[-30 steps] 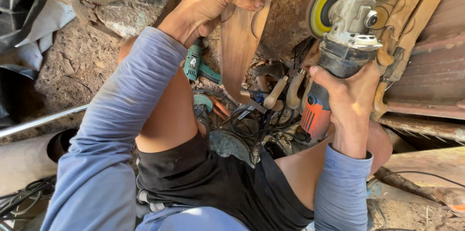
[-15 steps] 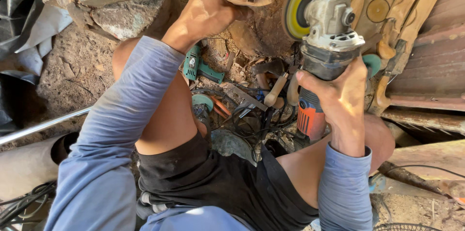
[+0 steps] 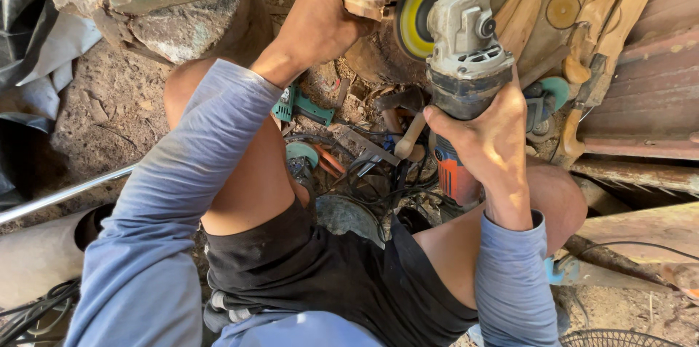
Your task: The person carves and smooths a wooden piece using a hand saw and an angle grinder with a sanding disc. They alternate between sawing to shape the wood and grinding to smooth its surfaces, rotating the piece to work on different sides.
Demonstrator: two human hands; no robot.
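Step in hand looks like sanding: wood held against the disc. Largest to smallest:
- Dirt floor, cluttered; carved wooden pieces stacked at 1–2 o'clock.
- Angle grinder at 12–1 o'clock, grey head, orange body; right hand has a closed grip around the body.
- Yellow sanding disc faces 9 o'clock.
- Small wooden piece at 12 o'clock; left hand clamped over it, its end touching or just beside the disc, can't tell which.

Next move, as I judge it, calls for a steady light feed with fingers clear of the disc.
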